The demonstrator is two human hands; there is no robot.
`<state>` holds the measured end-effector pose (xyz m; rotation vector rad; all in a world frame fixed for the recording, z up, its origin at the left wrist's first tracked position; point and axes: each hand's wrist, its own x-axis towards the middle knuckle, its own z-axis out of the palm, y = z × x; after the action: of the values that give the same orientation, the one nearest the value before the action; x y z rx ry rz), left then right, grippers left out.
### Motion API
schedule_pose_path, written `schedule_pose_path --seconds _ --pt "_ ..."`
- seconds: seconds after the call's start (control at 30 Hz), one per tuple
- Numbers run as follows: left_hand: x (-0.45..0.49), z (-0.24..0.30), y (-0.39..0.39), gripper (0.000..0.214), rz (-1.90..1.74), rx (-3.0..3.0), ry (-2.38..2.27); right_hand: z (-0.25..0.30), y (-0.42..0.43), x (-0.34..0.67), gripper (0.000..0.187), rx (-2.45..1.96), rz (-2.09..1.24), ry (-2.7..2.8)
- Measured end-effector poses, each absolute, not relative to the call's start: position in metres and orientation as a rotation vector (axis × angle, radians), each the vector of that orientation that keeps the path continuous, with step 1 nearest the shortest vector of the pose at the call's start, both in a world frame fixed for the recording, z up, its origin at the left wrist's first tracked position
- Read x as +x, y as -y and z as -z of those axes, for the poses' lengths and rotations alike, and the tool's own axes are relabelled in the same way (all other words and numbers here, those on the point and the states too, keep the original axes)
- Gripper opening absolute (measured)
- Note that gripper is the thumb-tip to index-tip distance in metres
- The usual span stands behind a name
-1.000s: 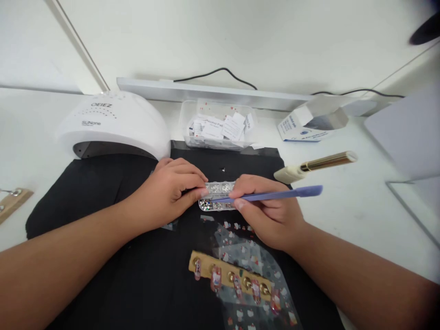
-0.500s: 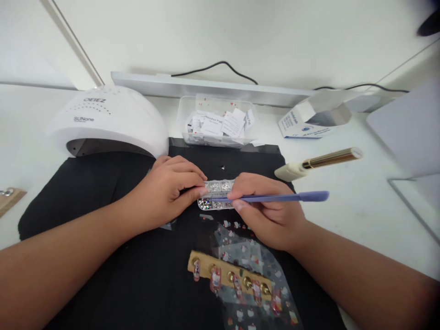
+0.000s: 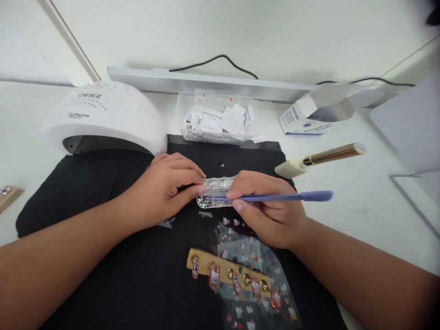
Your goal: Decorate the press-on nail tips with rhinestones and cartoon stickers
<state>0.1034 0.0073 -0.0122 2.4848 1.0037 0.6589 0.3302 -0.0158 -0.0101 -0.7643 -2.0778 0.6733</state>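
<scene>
Gem box (image 3: 220, 184) lies between the hands, long axis left-right; left hand (image 3: 165, 190) pinches its left end, while right hand (image 3: 266, 213) grips pen (image 3: 285, 197), tip on the near row.

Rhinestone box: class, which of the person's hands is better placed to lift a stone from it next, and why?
Right, probably. The right hand holds the purple pen with its tip over the rhinestone box, while the left hand grips the box's end.
</scene>
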Motion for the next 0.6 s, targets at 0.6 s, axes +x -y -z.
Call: schedule_pose_path --seconds 0.6 --pt "0.1027 0.0097 -0.0081 0.018 -0.645 2.473 -0.989 0.0087 0.0163 0.3302 0.017 -0.766 -0.678 2.074"
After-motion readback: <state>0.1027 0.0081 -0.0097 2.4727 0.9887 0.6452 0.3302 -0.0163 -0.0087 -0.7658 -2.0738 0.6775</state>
